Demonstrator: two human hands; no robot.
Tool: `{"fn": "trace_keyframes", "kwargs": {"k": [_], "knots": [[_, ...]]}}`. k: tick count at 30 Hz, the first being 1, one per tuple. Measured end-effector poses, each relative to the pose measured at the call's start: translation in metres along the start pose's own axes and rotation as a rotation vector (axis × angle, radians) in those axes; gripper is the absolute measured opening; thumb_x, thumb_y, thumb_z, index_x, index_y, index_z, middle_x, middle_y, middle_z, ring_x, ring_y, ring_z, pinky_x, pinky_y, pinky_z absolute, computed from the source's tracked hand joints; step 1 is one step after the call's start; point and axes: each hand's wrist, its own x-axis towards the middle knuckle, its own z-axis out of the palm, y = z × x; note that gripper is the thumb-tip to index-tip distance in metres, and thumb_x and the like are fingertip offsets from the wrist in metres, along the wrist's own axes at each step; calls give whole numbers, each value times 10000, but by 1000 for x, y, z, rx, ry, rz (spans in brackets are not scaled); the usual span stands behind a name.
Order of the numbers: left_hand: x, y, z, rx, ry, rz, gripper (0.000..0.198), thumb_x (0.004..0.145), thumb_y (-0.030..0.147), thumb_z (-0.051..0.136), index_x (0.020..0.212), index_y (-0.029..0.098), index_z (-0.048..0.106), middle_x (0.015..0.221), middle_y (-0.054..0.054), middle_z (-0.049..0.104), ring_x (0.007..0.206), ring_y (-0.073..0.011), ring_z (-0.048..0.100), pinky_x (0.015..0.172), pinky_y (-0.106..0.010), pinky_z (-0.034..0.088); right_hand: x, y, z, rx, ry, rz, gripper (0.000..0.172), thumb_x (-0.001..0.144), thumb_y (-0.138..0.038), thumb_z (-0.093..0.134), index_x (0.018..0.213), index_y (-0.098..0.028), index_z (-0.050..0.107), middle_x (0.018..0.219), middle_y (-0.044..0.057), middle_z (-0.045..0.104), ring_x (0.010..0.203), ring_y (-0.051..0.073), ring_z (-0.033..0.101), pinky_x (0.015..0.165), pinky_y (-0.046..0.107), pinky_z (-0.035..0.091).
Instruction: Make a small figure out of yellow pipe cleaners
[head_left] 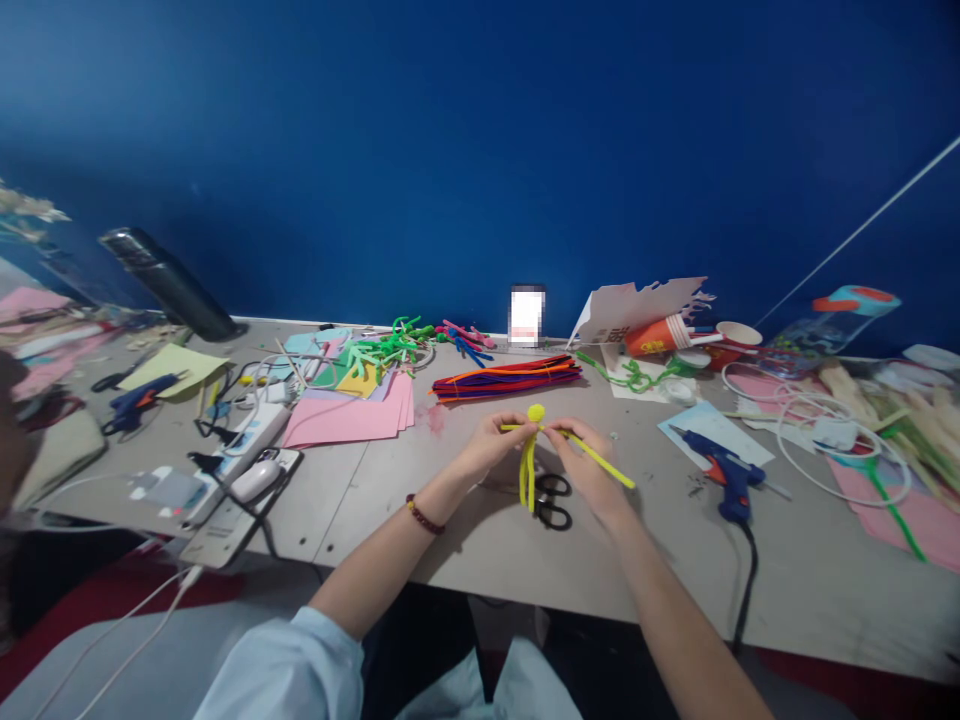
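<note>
Between my two hands is a yellow pipe-cleaner figure (528,470) with a round coiled head, two strands hanging down and one strand out to each side. My left hand (491,445) pinches it at the left, just below the head. On the other side my right hand (581,455) grips it close to the head, and a long yellow strand sticks out past the fingers to the lower right. Black-handled scissors (553,500) lie on the table under the figure, their blades partly hidden.
A bundle of coloured pipe cleaners (506,380) lies beyond my hands. A blue glue gun (724,470) rests at right on light blue paper. Pink paper (349,415), a power strip (236,460) and a computer mouse (256,480) are at left. Paper cups (660,337) lie at the back right.
</note>
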Motion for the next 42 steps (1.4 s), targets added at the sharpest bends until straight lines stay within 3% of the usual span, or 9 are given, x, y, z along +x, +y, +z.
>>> {"fn": "trace_keyframes", "kwargs": {"k": [4,9,13,19,23,29,36,40,42], "knots": [[0,-1,-1,105,15,104,291,646,402,733,742,141,646,714,-13,615,653,-111,541,654,-238,396,-1,1,-1,62,-52,124,227,801,-421,544,776,-204,609,786,39,642,763,192,577,736,311,449],[0,0,-5,332,-45,291,212,735,360,660,792,156,664,786,-31,646,764,-150,573,731,-257,420,3,5,0,339,-158,388,269,688,-445,629,743,-182,620,636,9,576,622,163,525,610,289,425],[1,-2,-4,308,-18,283,221,719,362,675,774,148,654,774,-28,633,737,-138,555,707,-254,411,5,4,3,488,-140,488,282,630,-442,686,709,-178,624,622,4,568,576,141,507,584,282,423],[2,-3,-2,-28,-4,-12,291,640,399,739,675,130,632,591,13,533,550,-78,448,563,-223,346,2,3,4,428,-80,368,300,686,-413,687,876,-193,614,855,30,642,710,146,588,675,280,476],[5,-3,-4,-191,-9,-93,279,629,385,755,649,126,652,531,25,500,494,-60,395,521,-226,314,1,11,7,362,-97,298,380,717,-397,667,1030,-199,579,926,58,660,820,188,630,754,328,498],[8,-4,-7,-286,69,-129,324,569,373,802,710,126,646,562,15,565,526,-79,500,549,-225,396,3,23,9,321,-81,348,381,730,-421,630,1022,-182,575,870,59,658,802,193,632,697,316,499],[11,-4,-12,-310,13,-68,324,586,315,800,788,131,625,769,-43,664,733,-138,628,699,-260,476,6,21,0,-64,-151,262,227,781,-398,513,801,-189,601,753,39,649,655,175,583,621,297,447],[15,-4,-15,-321,55,5,319,594,304,787,803,157,597,788,-21,650,732,-125,619,627,-222,453,3,16,-14,-292,-313,257,170,789,-339,495,813,-216,609,714,17,644,605,167,561,579,282,404],[15,-3,-15,-319,98,42,321,586,291,784,809,165,590,761,-8,638,696,-106,599,579,-200,422,-4,12,-23,-403,-324,232,148,796,-336,498,773,-232,600,687,7,635,618,177,565,573,281,390]]}}
